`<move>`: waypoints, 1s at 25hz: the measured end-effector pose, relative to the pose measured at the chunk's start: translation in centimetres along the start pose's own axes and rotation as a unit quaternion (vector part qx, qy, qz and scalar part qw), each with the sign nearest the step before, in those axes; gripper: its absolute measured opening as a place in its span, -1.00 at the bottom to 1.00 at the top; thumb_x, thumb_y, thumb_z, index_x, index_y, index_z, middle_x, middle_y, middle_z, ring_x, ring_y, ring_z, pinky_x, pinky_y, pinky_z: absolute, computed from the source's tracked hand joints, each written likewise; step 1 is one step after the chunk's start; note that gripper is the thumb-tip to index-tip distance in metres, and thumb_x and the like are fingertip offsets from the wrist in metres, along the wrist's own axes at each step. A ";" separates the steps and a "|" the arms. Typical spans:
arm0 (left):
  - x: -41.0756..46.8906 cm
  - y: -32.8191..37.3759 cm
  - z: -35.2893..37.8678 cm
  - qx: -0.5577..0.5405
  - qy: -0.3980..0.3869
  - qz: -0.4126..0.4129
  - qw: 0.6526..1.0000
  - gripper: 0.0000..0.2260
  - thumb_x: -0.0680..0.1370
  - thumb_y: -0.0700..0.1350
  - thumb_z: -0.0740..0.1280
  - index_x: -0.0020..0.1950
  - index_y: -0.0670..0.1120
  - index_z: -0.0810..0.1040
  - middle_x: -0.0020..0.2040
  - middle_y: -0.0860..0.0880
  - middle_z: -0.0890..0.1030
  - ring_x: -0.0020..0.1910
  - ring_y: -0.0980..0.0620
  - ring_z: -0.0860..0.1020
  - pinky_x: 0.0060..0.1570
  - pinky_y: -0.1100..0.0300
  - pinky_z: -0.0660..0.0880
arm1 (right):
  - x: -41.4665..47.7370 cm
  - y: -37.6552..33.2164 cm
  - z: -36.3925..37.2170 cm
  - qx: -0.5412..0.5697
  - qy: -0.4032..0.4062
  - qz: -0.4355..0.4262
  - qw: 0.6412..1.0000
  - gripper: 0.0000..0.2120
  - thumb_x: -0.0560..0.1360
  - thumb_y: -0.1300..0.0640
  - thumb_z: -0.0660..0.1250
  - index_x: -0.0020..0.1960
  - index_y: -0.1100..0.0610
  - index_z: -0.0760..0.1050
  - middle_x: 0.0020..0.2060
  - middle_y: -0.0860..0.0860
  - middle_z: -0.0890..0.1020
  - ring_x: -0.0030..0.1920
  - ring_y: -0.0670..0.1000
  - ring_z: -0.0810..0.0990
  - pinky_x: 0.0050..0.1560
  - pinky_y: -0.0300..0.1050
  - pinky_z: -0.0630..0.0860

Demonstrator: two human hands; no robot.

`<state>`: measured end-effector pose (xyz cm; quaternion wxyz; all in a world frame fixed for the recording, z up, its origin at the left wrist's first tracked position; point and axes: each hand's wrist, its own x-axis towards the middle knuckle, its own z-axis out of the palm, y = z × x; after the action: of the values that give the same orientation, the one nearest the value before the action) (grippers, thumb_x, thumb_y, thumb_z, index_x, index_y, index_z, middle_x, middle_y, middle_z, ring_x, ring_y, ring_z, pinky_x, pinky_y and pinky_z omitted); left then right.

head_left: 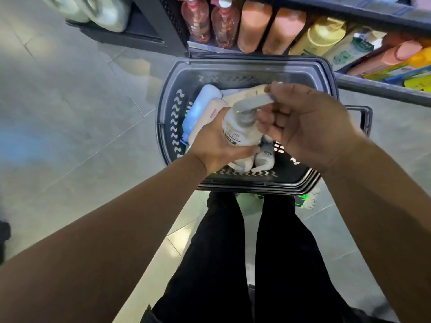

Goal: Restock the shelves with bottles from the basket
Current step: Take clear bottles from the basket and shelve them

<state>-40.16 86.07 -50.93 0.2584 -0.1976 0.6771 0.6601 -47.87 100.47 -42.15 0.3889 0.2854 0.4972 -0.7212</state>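
Observation:
A black plastic basket (233, 68) stands on the floor in front of the shelf. Above it my left hand (214, 145) holds a white pump bottle (238, 129) by its body. My right hand (310, 127) pinches the bottle's grey pump head (254, 102) between thumb and fingers. Inside the basket lie a pale blue bottle (200, 108), a peach bottle (210, 113) and white bottles (263, 157), partly hidden under my hands.
The low black shelf (377, 89) behind the basket carries clear pinkish bottles (196, 22), orange bottles (254, 26), a yellow bottle (321, 36) and other packs. White jugs (102, 10) stand at upper left. Grey tiled floor stretches left; my black-trousered legs are below.

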 end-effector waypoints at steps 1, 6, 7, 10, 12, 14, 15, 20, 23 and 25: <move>-0.3 -0.4 -0.9 0.004 0.003 -0.003 1.000 -0.41 0.30 -0.16 0.61 0.25 -0.11 0.45 0.06 0.04 0.62 0.06 0.27 0.59 0.13 0.27 0.52 | 0.8 0.4 0.5 -0.009 0.005 0.003 1.000 -0.87 0.57 0.13 0.25 -0.08 0.16 0.50 -0.37 0.03 0.65 -0.36 -0.04 0.64 -0.27 -0.18 0.59; -1.8 -2.7 -4.0 -0.086 0.017 -0.104 0.991 -0.58 0.45 -0.34 0.47 0.23 -0.07 0.47 0.02 0.01 0.64 -0.01 0.12 0.62 0.04 0.22 0.56 | 4.7 5.2 -0.3 -0.085 0.113 0.077 0.987 -0.79 0.61 0.05 0.24 0.10 0.16 0.53 -0.13 0.06 0.68 -0.17 0.05 0.67 -0.11 -0.10 0.61; -2.0 -3.4 -4.6 -0.082 0.016 -0.114 0.990 -0.63 0.47 -0.32 0.46 0.20 -0.04 0.48 0.01 0.01 0.65 -0.01 0.09 0.62 0.04 0.21 0.56 | 5.4 6.6 -0.9 -0.103 0.126 0.092 0.982 -0.80 0.61 0.07 0.25 0.10 0.17 0.53 -0.13 0.07 0.67 -0.21 0.05 0.65 -0.14 -0.10 0.59; -2.2 -5.1 -6.0 -0.058 0.033 -0.145 0.987 -0.77 0.48 -0.23 0.46 0.09 -0.02 0.55 -0.15 0.09 0.68 -0.14 0.15 0.64 -0.12 0.27 0.54 | 7.4 11.3 -3.2 -0.204 0.149 0.144 0.957 -0.90 0.60 0.12 0.26 -0.05 0.12 0.49 -0.10 0.12 0.64 -0.29 0.02 0.59 -0.24 -0.11 0.52; -2.0 -6.1 -6.5 -0.061 0.060 -0.161 0.983 -0.82 0.48 -0.22 0.46 0.02 -0.03 0.57 -0.26 0.13 0.67 -0.29 0.23 0.62 -0.29 0.33 0.52 | 8.9 14.1 -5.4 -0.303 0.150 0.161 0.927 -0.88 0.58 0.15 0.27 -0.13 0.12 0.50 -0.06 0.19 0.64 -0.29 0.06 0.59 -0.20 -0.04 0.53; -1.6 -7.2 -6.7 -0.088 0.088 -0.177 0.976 -0.80 0.48 -0.20 0.46 0.05 -0.03 0.56 -0.24 0.12 0.66 -0.31 0.24 0.62 -0.32 0.30 0.51 | 10.4 16.1 -7.8 -0.464 0.127 0.155 0.863 -0.90 0.54 0.12 0.31 -0.13 0.12 0.53 0.00 0.22 0.65 -0.13 0.17 0.63 -0.06 0.03 0.54; -1.2 -7.6 -6.6 -0.105 0.097 -0.184 0.972 -0.80 0.48 -0.19 0.45 0.05 0.00 0.55 -0.22 0.10 0.66 -0.27 0.21 0.63 -0.28 0.26 0.53 | 10.8 16.6 -8.9 -0.534 0.121 0.152 0.823 -0.94 0.52 0.11 0.33 -0.10 0.09 0.53 0.02 0.18 0.64 -0.03 0.18 0.62 -0.04 0.00 0.52; 0.1 -9.6 -6.1 -0.154 0.079 -0.239 0.955 -0.83 0.47 -0.09 0.47 0.02 0.07 0.57 -0.15 0.07 0.70 -0.04 0.01 0.65 0.06 0.00 0.55 | 12.5 18.0 -12.4 -0.648 0.088 0.138 0.744 -0.60 0.43 0.12 0.42 0.25 0.06 0.46 0.18 0.19 0.50 0.08 0.21 0.55 0.00 -0.08 0.47; 0.4 -10.7 -6.1 -0.163 0.075 -0.266 0.947 -0.85 0.50 -0.07 0.44 0.04 0.04 0.55 -0.12 0.05 0.70 -0.07 0.03 0.66 0.01 0.05 0.57 | 13.2 19.4 -11.3 -0.699 0.005 0.062 0.712 -0.46 0.40 0.09 0.47 0.34 0.06 0.42 0.22 0.22 0.45 0.14 0.22 0.52 0.11 0.00 0.49; 0.6 -11.3 -6.3 -0.158 0.075 -0.284 0.943 -0.84 0.51 -0.01 0.43 0.06 0.05 0.55 -0.05 0.02 0.69 -0.01 0.00 0.65 0.08 -0.01 0.56 | 13.6 20.3 -9.4 -0.698 -0.039 0.048 0.713 -0.43 0.39 0.00 0.49 0.35 0.03 0.42 0.23 0.17 0.41 0.13 0.15 0.50 0.14 0.00 0.47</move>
<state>-34.36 79.30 -60.26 0.3493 -0.4693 0.4973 0.6407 -37.77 101.38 -66.31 0.5305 -0.0719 0.8294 -0.1597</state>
